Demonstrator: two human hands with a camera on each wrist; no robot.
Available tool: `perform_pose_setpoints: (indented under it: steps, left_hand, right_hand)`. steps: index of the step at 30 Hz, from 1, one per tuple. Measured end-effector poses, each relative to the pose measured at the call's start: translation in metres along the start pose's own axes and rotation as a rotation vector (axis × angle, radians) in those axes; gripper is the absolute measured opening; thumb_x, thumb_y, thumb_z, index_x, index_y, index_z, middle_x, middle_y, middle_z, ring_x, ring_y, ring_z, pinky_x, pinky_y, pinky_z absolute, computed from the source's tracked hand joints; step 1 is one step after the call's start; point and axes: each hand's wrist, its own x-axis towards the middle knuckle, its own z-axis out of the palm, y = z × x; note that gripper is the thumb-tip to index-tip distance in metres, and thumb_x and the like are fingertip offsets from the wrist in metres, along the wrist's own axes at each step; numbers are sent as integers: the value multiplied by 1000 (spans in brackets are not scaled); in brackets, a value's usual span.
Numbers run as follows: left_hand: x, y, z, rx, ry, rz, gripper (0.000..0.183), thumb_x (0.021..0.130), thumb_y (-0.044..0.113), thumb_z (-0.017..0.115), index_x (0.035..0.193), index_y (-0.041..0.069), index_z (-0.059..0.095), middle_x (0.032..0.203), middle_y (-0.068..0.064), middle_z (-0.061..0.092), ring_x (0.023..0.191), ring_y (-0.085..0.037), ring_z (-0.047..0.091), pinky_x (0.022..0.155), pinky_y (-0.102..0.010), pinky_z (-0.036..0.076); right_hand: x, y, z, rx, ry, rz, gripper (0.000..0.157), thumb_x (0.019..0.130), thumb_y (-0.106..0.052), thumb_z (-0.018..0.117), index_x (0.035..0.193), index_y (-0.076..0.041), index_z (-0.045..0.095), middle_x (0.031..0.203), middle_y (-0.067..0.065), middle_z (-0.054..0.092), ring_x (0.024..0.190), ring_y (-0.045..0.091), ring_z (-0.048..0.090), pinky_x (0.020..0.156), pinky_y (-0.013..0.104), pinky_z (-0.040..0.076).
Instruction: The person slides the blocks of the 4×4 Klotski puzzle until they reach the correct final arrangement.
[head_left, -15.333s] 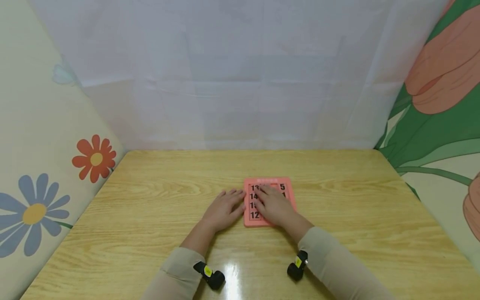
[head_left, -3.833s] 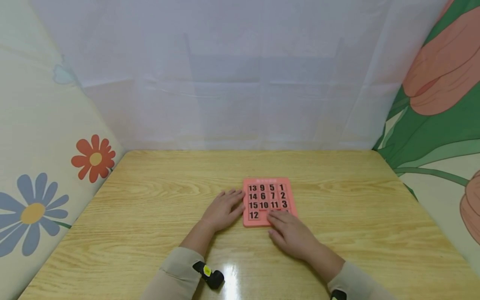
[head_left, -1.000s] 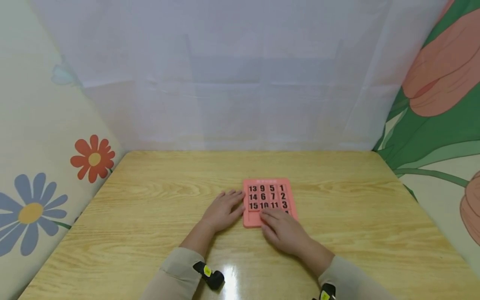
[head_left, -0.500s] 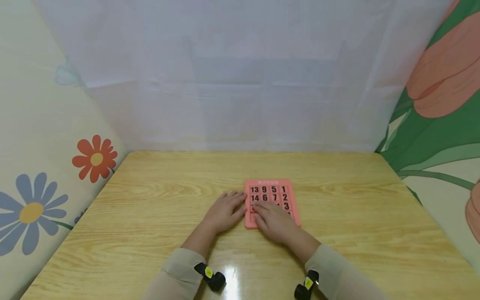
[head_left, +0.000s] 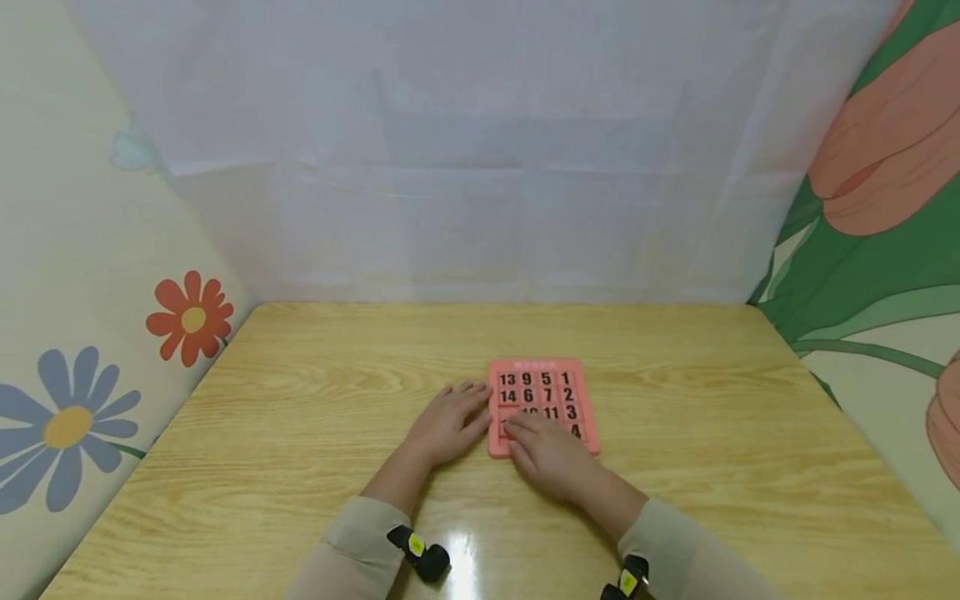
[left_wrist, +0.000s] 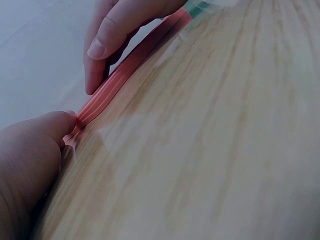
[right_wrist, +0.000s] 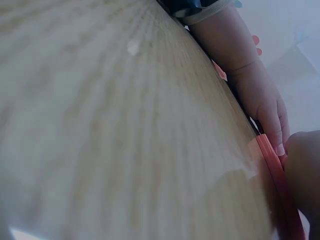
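Note:
A pink sliding number puzzle (head_left: 536,365) lies flat on the table, its tiles marked with black numbers. My left hand (head_left: 448,423) rests beside it, fingertips against its left edge; the left wrist view shows the thumb (left_wrist: 37,140) at the puzzle's side (left_wrist: 125,75). Fingers of my right hand (head_left: 553,457) press on a tile (head_left: 506,428) in the bottom-left corner, its number mostly covered. Above that tile, the third slot of the left column is a bare gap. Other bottom-row tiles are largely hidden by the right hand, except the 4 (head_left: 575,431).
The wooden table (head_left: 337,358) spreads around the puzzle. A white cloth (head_left: 465,208) hangs behind it, with flower-printed panels (head_left: 60,250) at the sides. Each wrist wears a small black camera, one of them (head_left: 429,560) near the left cuff.
Since 3.8 s ago the 12 has left the bottom-left corner. Within the last half second the right fingers drew back towards the person, and the 15 slid down, leaving a gap above.

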Motion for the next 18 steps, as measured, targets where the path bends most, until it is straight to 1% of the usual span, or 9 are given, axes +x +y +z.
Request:
perform_pose_setpoints:
  steps: [5, 12, 18]
  left_hand:
    - [-1, 1, 0, 3, -1, -6, 52, 102, 38, 47, 147, 12, 46, 152, -6, 46, 146, -28, 35, 125, -48, 19]
    - [-2, 3, -2, -1, 2, -1, 52, 102, 38, 48, 147, 11, 46, 152, -7, 46, 146, -29, 35, 125, -48, 18]
    - [-3, 3, -3, 0, 6, 3, 53, 102, 38, 48, 147, 11, 46, 152, -7, 46, 146, -29, 35, 125, -48, 18]
  right_hand:
    - [-6, -3, 0, -4, 7, -16, 44, 104, -30, 40, 140, -9, 54, 148, 9, 51, 138, 28, 46, 118, 45, 36]
    - [-12, -5, 1, -38, 18, -61, 43, 103, -29, 43, 139, -8, 55, 146, 9, 52, 137, 27, 47, 117, 44, 37]
    - [-14, -5, 1, -18, 16, -54, 44, 104, -30, 42, 140, -8, 55, 146, 9, 52, 138, 28, 47, 117, 45, 37]
